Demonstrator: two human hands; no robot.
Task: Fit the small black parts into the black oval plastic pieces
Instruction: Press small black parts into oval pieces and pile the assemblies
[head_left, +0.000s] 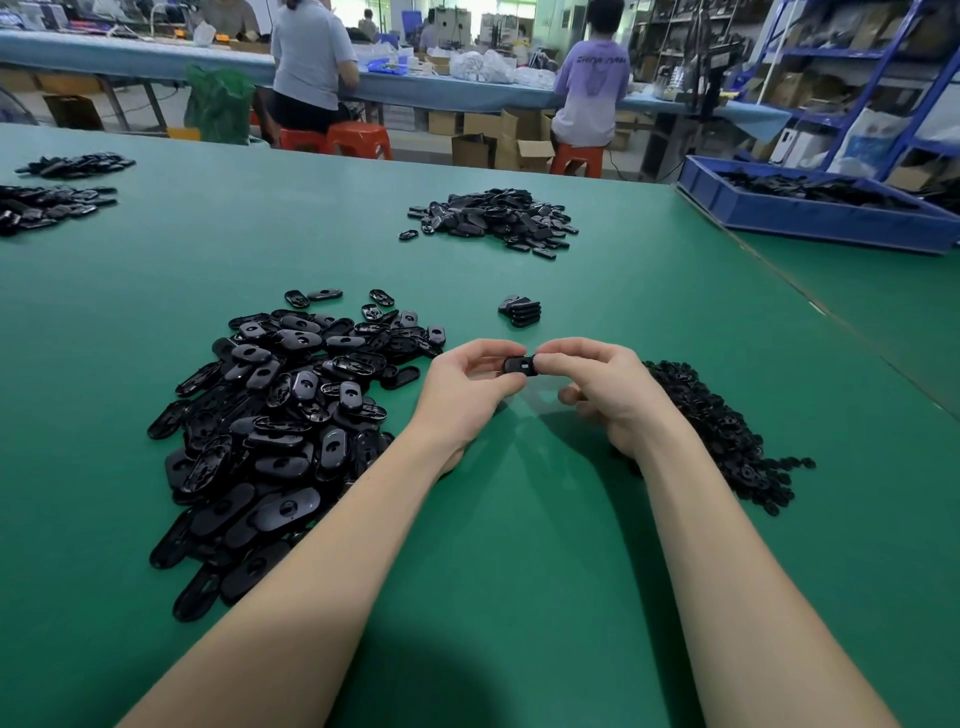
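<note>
My left hand (470, 387) and right hand (605, 387) together pinched one black oval piece (519, 365) just above the green table (519, 519); my fingertips hid both its ends, so whether a small part sat inside I couldn't tell. It looked flat and glossy. Left lay one big heap of ovals (280, 410), right one pile of small black parts (722, 431), partly behind my wrist. Beyond sat a short stack (520, 310) and another heap (493, 221).

Single head-worn view, facing forward and down, close above green table (519, 545)
</note>
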